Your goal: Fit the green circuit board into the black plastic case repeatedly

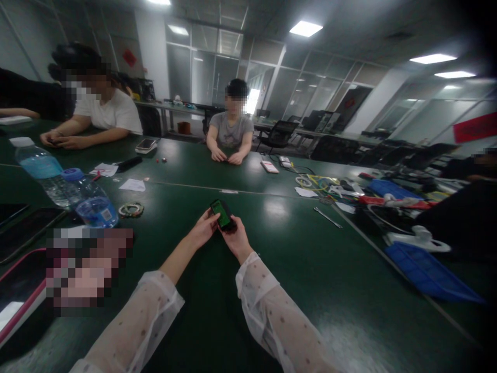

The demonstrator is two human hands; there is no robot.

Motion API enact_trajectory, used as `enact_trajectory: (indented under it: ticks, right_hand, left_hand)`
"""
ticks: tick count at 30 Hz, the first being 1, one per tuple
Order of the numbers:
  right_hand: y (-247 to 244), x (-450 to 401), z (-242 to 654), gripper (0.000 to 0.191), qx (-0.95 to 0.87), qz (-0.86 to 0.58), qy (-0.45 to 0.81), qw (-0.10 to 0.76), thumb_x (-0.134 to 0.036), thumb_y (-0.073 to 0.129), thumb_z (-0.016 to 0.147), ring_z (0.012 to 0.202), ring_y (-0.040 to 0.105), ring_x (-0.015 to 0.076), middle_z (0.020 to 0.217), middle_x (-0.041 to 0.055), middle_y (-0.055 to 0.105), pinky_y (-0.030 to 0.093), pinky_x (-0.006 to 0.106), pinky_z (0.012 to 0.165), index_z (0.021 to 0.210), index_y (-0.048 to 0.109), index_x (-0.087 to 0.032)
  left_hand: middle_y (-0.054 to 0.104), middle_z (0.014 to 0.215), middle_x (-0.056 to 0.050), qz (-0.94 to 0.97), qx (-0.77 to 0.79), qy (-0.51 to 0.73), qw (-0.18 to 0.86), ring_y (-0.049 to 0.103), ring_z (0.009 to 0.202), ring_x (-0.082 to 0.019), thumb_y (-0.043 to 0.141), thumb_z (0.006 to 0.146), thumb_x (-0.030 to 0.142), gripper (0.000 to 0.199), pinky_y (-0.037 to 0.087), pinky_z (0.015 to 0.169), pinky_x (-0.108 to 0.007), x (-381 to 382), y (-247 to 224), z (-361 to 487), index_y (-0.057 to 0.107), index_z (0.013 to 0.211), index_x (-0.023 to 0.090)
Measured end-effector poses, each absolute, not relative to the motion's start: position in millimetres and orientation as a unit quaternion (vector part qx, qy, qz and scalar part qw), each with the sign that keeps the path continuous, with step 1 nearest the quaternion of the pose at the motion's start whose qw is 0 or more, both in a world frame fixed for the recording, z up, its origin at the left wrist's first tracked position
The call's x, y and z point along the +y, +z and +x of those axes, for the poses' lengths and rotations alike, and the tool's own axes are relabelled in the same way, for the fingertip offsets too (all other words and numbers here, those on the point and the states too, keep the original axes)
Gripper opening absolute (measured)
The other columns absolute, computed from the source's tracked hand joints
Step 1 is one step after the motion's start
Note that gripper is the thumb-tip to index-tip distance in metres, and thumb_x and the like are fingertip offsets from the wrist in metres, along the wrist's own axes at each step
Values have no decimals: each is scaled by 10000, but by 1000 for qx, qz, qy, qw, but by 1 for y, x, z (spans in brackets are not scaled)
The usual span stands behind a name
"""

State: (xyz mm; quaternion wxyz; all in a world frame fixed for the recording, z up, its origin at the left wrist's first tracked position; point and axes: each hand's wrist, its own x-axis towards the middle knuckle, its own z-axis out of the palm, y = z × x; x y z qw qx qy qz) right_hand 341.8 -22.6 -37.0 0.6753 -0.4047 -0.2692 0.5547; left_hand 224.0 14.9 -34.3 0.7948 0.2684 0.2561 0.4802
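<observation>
Over the green table, a small black handheld device with a green face is held between both hands. It tilts with its green face toward me; its exact kind is hard to make out. My left hand grips its left edge, the thumb lying on the green face. Around the lower right end of the same device, my right hand is closed, with its thumb along the side. The fingers under the device are mostly hidden.
At left stand two water bottles beside a beaded bracelet and phones. To the right lie a wrench, tangled cables and a blue tray. Across the table sit a person in grey and one in white.
</observation>
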Motion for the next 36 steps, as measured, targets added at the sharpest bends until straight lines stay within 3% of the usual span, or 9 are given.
enact_trajectory:
  ticks: [4, 11, 23, 28, 31, 34, 36]
  right_hand:
    - [-36, -24, 340, 159, -214, -368, 599, 678, -319, 556, 779, 863, 651, 195, 872, 42, 675, 567, 388, 793, 890, 566, -205]
    - [-32, -26, 338, 246, -149, -322, 651, 671, -328, 660, 711, 811, 624, 142, 876, 3, 650, 562, 261, 696, 906, 574, -206]
    - [-39, -24, 341, 261, -181, -333, 643, 665, -351, 614, 762, 817, 631, 154, 914, 26, 653, 564, 304, 710, 968, 572, -196]
    - [-38, -25, 338, 289, -234, -373, 597, 671, -360, 571, 775, 858, 634, 170, 956, 18, 656, 546, 323, 746, 1027, 560, -219]
    - [-37, -28, 334, 350, -319, -445, 497, 673, -364, 529, 800, 937, 622, 191, 1058, 32, 643, 531, 348, 788, 1125, 547, -234]
    - [-35, -34, 328, 385, -435, -519, 351, 647, -340, 496, 835, 1077, 570, 203, 1187, 57, 598, 477, 377, 918, 1202, 531, -228]
    - [-33, -39, 323, 402, -517, -547, 256, 607, -295, 490, 845, 1124, 539, 207, 1224, 78, 569, 426, 397, 993, 1238, 518, -213]
  left_hand:
    - [666, 1030, -32, 301, 243, 492, 780, 657, 855, -141, 724, 698, 11, 457, 516, 753, -237, 17, -41, 227, 590, 1089, 207]
    - [663, 1056, -39, 308, 243, 514, 763, 657, 895, -145, 745, 692, 41, 483, 525, 806, -244, 18, -44, 227, 581, 1117, 201]
    - [672, 1058, -54, 299, 250, 524, 757, 665, 892, -159, 746, 697, 49, 496, 533, 793, -260, 22, -51, 230, 571, 1138, 193]
    - [685, 947, -32, 289, 256, 513, 767, 659, 774, -125, 704, 731, 32, 382, 513, 725, -227, 21, -47, 227, 598, 1068, 176]
    - [684, 901, -40, 269, 251, 480, 796, 650, 733, -128, 653, 831, 216, 207, 503, 674, -229, 19, -39, 224, 616, 1028, 167]
    - [687, 930, -81, 230, 254, 448, 826, 659, 808, -170, 478, 910, 483, 382, 512, 738, -269, 17, -28, 221, 626, 1021, 149]
    - [690, 937, -101, 203, 261, 433, 838, 662, 867, -198, 387, 922, 547, 489, 507, 804, -299, 16, -22, 219, 630, 1029, 137]
